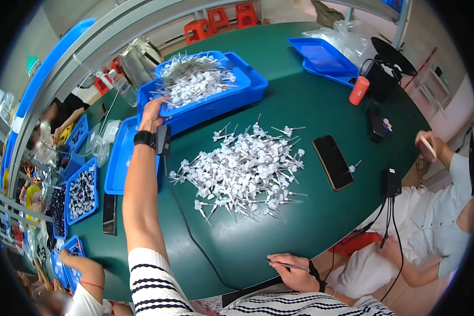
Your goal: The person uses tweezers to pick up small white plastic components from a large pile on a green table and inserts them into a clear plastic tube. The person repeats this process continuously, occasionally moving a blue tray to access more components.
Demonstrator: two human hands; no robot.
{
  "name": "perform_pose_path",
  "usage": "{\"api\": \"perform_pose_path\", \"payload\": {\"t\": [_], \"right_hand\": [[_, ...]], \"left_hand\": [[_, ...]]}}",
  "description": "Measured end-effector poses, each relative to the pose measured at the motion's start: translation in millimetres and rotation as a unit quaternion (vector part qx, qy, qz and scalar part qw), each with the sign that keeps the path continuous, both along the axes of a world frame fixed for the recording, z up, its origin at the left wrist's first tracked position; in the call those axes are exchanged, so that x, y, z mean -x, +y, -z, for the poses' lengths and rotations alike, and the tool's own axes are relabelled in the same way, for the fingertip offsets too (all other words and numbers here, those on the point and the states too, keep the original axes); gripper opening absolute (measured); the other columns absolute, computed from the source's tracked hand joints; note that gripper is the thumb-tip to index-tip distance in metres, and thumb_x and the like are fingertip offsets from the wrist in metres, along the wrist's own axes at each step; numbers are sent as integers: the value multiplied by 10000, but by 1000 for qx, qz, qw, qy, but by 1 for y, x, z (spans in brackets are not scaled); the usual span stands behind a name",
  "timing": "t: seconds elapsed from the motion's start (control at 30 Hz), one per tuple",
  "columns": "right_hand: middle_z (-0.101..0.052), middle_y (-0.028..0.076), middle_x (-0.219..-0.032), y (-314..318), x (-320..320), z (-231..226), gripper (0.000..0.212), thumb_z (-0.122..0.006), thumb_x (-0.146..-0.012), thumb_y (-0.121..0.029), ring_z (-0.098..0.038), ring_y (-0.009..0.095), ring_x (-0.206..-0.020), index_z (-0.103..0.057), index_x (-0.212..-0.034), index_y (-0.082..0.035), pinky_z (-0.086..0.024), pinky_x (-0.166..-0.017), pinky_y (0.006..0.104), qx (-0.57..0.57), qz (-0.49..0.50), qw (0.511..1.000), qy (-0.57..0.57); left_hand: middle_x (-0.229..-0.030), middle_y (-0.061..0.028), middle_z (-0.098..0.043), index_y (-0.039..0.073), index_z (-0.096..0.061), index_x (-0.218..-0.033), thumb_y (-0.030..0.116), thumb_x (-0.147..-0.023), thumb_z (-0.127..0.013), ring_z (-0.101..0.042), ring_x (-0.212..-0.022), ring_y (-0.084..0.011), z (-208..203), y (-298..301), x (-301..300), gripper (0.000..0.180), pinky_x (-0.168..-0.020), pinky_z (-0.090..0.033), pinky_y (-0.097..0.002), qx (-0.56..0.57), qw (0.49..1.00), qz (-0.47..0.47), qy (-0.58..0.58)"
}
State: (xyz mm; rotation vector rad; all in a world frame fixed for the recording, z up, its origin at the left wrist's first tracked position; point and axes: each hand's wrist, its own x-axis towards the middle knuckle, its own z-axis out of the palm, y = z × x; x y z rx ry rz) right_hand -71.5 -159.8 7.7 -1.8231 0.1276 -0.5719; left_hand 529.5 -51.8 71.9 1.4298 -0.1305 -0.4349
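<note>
My left hand (151, 115) reaches forward and grips the near left rim of a blue tray (242, 80). That tray is heaped with small white plastic parts (197, 87) on thin stems and rests on other blue trays. Close to my body at the table's front edge, my right hand (297, 273) is closed on slim metal tweezers (285, 264). A loose pile of the same white parts (242, 171) lies on the green table (226, 239) between my hands.
A phone (332, 160) lies right of the pile, with one white part beside it. Blue trays (324, 58), an orange-red cylinder (358, 90) and cables (392, 216) are farther right. More trays (82, 190) stand left. Co-workers sit on both sides. A black cable (187, 226) runs from my left wrist.
</note>
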Motion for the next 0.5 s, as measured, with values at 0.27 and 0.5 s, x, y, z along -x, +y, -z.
{"api": "perform_pose_path", "payload": {"t": [0.27,0.5], "right_hand": [[-694,110,-889,-3,2,6,141,-702,-799,-15,-681,248,-695,-638,-923,-2,-534,-605,294,76,23,996,-29],[-695,100,-885,2,2,4,90,-674,-834,-48,-671,239,-683,-664,-894,19,-524,-587,297,71,43,996,-24]], "left_hand": [[-895,-104,-652,-43,-590,-1039,36,-836,-624,-645,-708,-182,-71,58,80,220,-643,-569,-305,7,996,47,-76],[-975,-82,-667,-16,-571,-1213,-6,-817,-606,-666,-767,-148,-131,104,130,397,-677,-574,-267,-79,979,98,-163]]}}
